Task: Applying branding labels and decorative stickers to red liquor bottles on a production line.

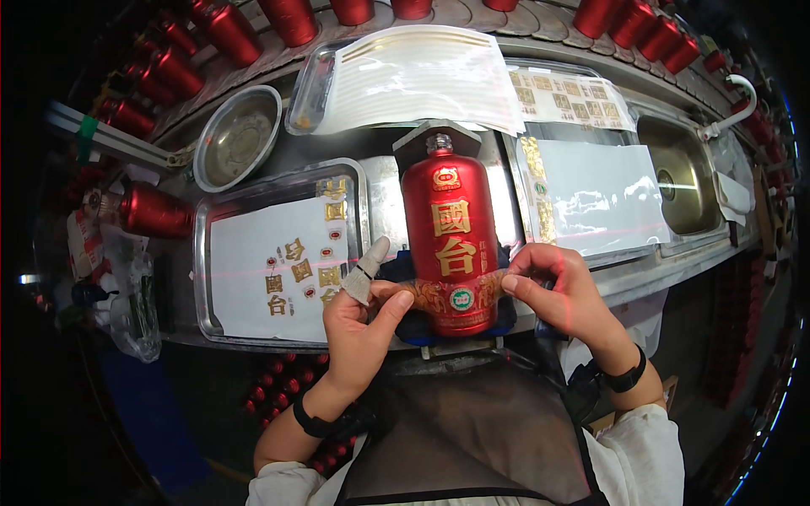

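The red bottle (450,232) lies front up in a dark blue holder (395,270) at the near edge of the metal counter (381,190), its neck pointing away from the person. Across its lower front runs a patterned label strip (434,298), and the two hands are apart, the left hand (359,331) pinching its left end and the right hand (565,291) its right end, thumb against finger. Left of the bottle is a tray (364,211) with a sheet of gold labels (240,253), a metal bowl (239,143) just beyond, while a sink (675,160) sits farther right.
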A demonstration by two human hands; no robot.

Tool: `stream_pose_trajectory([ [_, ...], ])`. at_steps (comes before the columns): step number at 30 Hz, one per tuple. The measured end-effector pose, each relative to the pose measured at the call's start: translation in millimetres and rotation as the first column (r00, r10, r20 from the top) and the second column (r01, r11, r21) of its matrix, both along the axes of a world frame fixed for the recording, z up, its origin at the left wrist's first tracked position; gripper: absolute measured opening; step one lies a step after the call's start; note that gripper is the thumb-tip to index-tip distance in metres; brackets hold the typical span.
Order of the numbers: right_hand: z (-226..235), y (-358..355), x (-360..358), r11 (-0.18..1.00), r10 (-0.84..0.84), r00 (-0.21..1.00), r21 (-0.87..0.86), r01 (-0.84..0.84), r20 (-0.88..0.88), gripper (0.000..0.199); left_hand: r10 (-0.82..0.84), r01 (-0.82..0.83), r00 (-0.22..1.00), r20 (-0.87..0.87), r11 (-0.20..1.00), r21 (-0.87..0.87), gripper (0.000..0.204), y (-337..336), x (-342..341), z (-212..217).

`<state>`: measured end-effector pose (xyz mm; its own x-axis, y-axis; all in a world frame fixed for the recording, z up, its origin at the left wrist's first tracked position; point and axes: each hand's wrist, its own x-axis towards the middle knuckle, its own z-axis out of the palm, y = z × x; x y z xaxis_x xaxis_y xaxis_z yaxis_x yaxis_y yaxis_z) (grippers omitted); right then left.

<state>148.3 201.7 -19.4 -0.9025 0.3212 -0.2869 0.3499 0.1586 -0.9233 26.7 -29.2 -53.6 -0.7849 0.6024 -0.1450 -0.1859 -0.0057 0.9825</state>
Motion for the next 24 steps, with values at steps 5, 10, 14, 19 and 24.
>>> stream_pose_trajectory([
  [5, -2, 0, 0, 1.0, 0.012, 1.0, -0.014, -0.012, 0.003, 0.02, 0.002, -0.003, 1.0, -0.023, 1.0, -0.011, 0.061, 0, 0, 0],
  [10, -4, -1, -1, 1.0, 0.002, 1.0, -0.02, -0.002, -0.018, 0.018, -0.014, 0.013, 0.999, -0.04, 0.999, -0.032, 0.062, -1, -1, -4],
  [14, -7, 0, 0, 1.0, 0.016, 0.999, -0.019, -0.016, -0.039, 0.018, -0.006, 0.004, 0.997, -0.074, 1.0, -0.027, 0.062, -1, -2, -7],
  [19, -13, -1, 3, 0.982, -0.168, 0.983, 0.077, 0.174, -0.079, 0.027, 0.024, -0.031, 0.993, -0.113, 0.998, -0.059, 0.061, -3, -9, -4],
  [24, -21, -10, 0, 0.987, -0.146, 0.976, 0.042, 0.155, -0.164, 0.04, -0.126, 0.112, 0.93, -0.345, 0.992, -0.061, 0.068, 5, -15, -2],
])
